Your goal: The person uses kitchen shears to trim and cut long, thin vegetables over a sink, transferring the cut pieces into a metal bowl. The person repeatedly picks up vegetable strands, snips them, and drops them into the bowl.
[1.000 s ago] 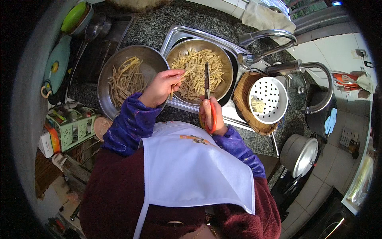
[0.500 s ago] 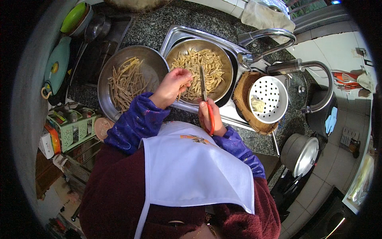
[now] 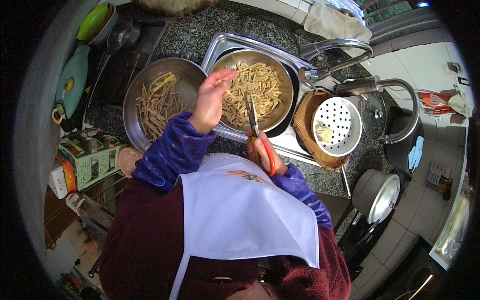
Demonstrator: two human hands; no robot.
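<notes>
I see the right hand (image 3: 262,148) gripping scissors (image 3: 253,124), blades parted; beyond it, a bowl (image 3: 227,61) of strips (image 3: 265,82). The left hand (image 3: 211,99) curls; its hold I can't tell.

The window (image 3: 392,12) glows beyond the counter's (image 3: 192,32) far right corner; taps (image 3: 357,86) and scissors (image 3: 253,120) glint, the left end is dim, outer lines bend into black.

I'm watching both forearms (image 3: 175,147) angling inward. The left hand (image 3: 212,96) is hovering farther forward, fingers (image 3: 223,76) pointing ahead and rightward; the right hand (image 3: 263,148) is hanging closer in, fingers gripping.
</notes>
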